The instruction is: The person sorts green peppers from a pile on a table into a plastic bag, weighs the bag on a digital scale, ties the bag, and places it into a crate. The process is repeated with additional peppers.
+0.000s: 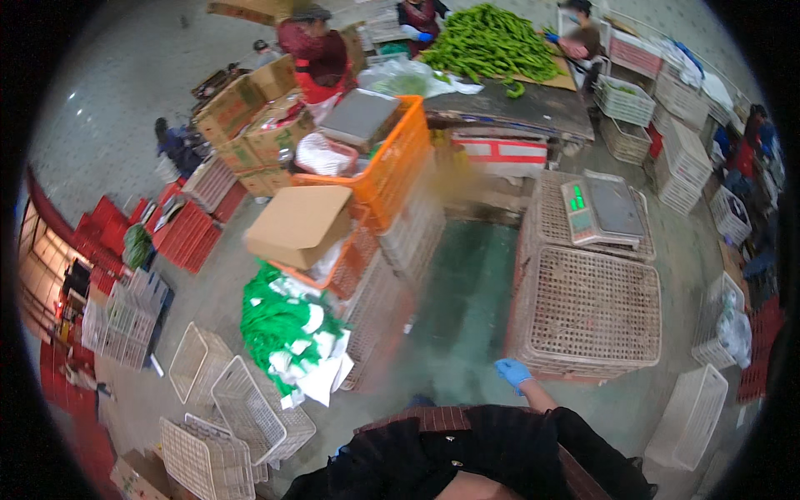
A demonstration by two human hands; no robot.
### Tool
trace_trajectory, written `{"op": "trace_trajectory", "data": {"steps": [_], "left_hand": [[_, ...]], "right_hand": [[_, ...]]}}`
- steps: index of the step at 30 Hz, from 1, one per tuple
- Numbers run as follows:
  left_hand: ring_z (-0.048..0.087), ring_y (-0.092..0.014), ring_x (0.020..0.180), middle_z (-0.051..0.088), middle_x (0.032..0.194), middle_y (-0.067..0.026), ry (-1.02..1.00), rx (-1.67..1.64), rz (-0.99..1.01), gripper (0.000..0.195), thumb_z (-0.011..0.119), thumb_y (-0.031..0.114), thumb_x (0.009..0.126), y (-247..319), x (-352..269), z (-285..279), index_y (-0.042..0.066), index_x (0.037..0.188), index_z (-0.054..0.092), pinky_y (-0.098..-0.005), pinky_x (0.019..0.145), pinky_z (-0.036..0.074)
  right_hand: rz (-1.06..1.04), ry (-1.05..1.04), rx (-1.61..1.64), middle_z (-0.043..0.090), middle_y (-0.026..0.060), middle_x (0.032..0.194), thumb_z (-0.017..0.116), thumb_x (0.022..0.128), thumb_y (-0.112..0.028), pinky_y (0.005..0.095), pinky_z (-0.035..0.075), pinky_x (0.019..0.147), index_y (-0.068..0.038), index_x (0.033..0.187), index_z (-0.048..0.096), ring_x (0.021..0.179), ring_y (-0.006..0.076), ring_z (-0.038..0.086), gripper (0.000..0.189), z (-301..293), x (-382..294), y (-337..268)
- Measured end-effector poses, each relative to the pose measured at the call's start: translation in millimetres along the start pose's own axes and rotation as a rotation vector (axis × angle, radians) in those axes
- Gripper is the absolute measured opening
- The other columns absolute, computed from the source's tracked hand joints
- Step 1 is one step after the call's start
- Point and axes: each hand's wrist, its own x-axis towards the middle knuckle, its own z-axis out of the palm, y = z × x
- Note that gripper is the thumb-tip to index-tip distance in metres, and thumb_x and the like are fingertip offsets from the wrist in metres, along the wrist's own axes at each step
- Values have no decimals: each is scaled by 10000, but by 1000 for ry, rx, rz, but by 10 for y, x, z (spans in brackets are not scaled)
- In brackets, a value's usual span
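Note:
My right hand (514,373), in a blue glove, hangs low beside the near left corner of a stack of upturned plastic crates (594,306). Nothing shows in its loosely bent fingers, and I cannot tell whether it touches the crate. Of my left hand, only a sliver of blue (338,450), perhaps its glove, shows past my black sleeve. A digital scale (615,203) with a lit green display sits on the farther crates. Left of the floor gap before me, a heap of green netting (281,325) with white labels lies against an orange crate (337,275) holding an open cardboard box (303,225).
Green peppers (490,40) are piled on a dark table (519,109) ahead, with people around it. A person in a red apron (322,69) stands by cardboard boxes (234,103). A tall orange crate (400,162) carries another scale (359,115). Loose white crates (250,400) lie at left.

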Motion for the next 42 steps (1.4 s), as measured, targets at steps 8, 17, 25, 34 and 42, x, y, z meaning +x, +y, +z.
{"op": "trace_trajectory", "data": {"steps": [8,17,25,34,42], "left_hand": [[656,-321,803,675,893,-187,91,227,271,289,598,307,824,1631,1635,-1537,56,944,676,-467,594,480],[596,-318,1034,634,1101,-179,48,-76,401,368,559,285,869,4295,2908,-3799,57,1154,607,-402,855,452],[586,-244,1095,617,1175,-129,697,-505,835,349,602,150,859,6448,3223,-6297,58,1195,602,-349,940,452],[523,-374,1090,562,1146,-206,1289,-349,577,444,647,221,797,7509,4057,-8148,43,1192,549,-453,950,427],[628,-389,928,662,1000,-207,982,-368,95,444,454,460,921,7668,4281,-8244,89,1100,618,-470,823,481]], "right_hand": [[-151,-291,359,668,100,1091,499,956,-300,313,485,854,-56,1193,611,935,166,629,358,-298,1123,-767],[-419,-81,-161,625,176,1145,523,922,-336,384,460,924,-107,1180,621,1050,334,596,359,-1776,3135,-2320],[-481,613,113,648,148,1059,585,851,-137,383,457,919,-81,985,701,1020,304,597,186,-3141,4568,-2405],[-337,955,-44,591,173,1176,613,776,-29,421,414,982,-45,1051,651,1110,336,539,278,-5320,6439,-2854],[227,596,-428,252,180,1505,818,636,-331,563,331,1042,-119,1412,384,1380,368,248,914,-6119,6941,-3395]]}}
